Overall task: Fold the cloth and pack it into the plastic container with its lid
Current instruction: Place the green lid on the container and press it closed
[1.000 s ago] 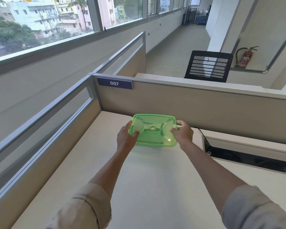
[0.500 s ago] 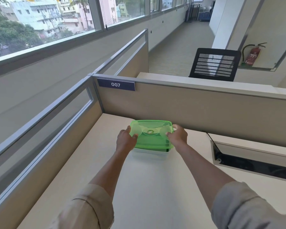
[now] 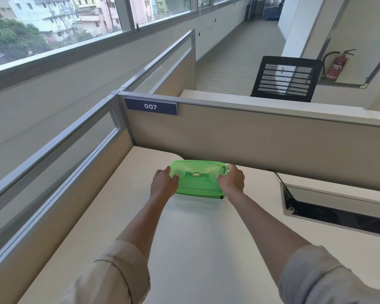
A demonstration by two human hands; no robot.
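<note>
So a second back I had the lid tilted up; now it sat flat on the box. Left hand and right hand gripped its ends, thumbs pressing on top. Probably just needed snapping shut.

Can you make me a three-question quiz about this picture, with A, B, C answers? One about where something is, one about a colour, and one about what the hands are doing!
1. Where does the container sit?
A. on the desk near the back partition
B. on the black chair
C. on the window sill

2. What colour is the lid?
A. red
B. green
C. blue

3. What are the hands doing?
A. resting flat on the desk
B. holding a cloth up
C. both gripping the lid's ends

Answers:
1 A, it stands on the desk close to the partition.
2 B, the lid is see-through green.
3 C, the left hand and right hand each clasp one end of the lid atop the container.
</note>
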